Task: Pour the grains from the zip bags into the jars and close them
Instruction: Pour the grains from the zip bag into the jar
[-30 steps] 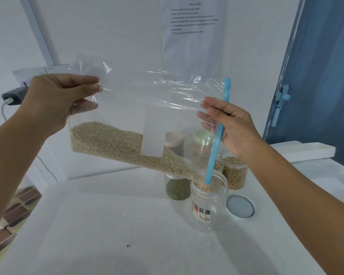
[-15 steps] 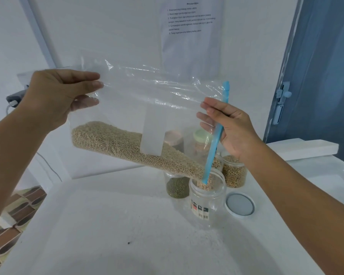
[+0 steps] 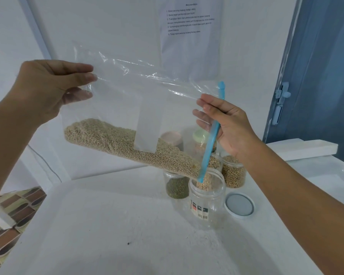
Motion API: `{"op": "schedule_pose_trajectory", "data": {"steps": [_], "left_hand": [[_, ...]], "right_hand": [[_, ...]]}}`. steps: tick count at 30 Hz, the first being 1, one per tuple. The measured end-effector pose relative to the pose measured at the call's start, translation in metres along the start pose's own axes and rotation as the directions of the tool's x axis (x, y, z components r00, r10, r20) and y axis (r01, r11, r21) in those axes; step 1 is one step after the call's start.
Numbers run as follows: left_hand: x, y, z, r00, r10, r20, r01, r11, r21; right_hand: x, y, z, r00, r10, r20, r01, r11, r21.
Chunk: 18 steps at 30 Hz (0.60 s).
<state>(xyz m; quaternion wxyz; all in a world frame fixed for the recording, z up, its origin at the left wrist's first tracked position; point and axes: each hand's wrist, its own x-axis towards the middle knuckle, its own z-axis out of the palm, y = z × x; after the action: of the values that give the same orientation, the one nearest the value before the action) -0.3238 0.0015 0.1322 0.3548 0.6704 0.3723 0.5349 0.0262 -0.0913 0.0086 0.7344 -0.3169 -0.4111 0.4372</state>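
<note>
Tilted steeper than a second ago, zip bag (image 3: 139,108): long axis slanting down to my right, blue zip mouth (image 3: 211,143) dipping into open jar (image 3: 207,197) near bench (image 3: 107,225) back edge. Left hand (image 3: 48,86) pinches raised bottom corner; right hand (image 3: 228,124) pinches zip edge. Lid (image 3: 239,204) just beside jar.

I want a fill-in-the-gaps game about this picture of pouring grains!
1. The clear plastic zip bag has a ____ zipper strip.
2. The tan grains slide into the open clear jar with a barcode ____.
3. The round white lid lies on the white table to the jar's ____.
4. The left hand and right hand both ____ the bag.

Missing words: blue; label; right; hold
</note>
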Motion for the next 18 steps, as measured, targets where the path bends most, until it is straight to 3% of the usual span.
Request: {"op": "schedule_pose_trajectory", "data": {"steps": [18], "left_hand": [[0.0057,-0.0007,-0.0016,1.000,0.019,0.009,-0.019,1.000,-0.007]], "right_hand": [[0.0022,0.0053,0.0034,1.000,0.007,-0.017,-0.007,1.000,0.003]]}}
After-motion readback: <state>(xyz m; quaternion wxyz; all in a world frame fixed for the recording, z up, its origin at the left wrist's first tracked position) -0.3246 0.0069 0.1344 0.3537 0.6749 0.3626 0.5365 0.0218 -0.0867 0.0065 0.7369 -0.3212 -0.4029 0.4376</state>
